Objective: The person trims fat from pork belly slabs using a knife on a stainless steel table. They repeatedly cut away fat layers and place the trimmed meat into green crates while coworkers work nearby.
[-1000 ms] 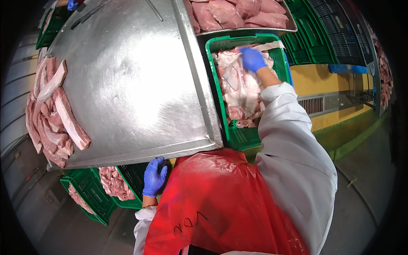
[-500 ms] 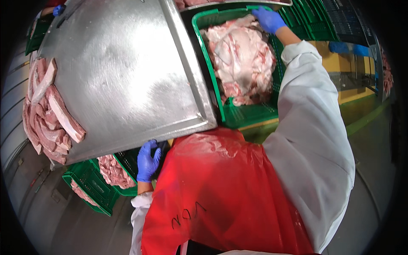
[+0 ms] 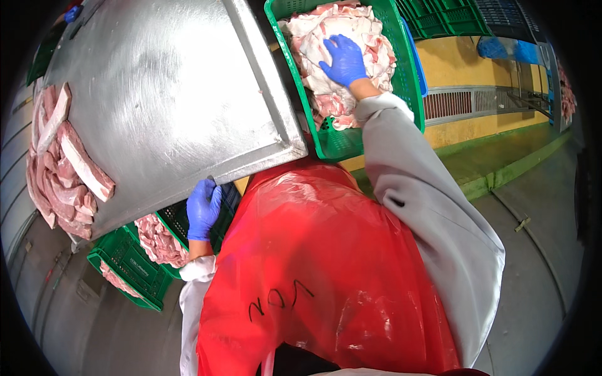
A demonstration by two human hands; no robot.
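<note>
Pressing: right hand, fingers spread flat on meat pile, far green crate
Gripping: left hand clenched on near edge of steel table

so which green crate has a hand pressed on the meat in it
The green crate at upper right: the right hand lies flat on its meat. The lower-left crate's meat is untouched.

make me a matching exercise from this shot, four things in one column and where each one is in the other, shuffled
Things:
1. right hand
2. left hand
3. meat strips
4. red apron

Places:
a. piled along the left side of the steel table
b. flat on the meat in the green crate
c. covering the person's front
d. at the table's near edge

Pairs: 1-b, 2-d, 3-a, 4-c
</note>
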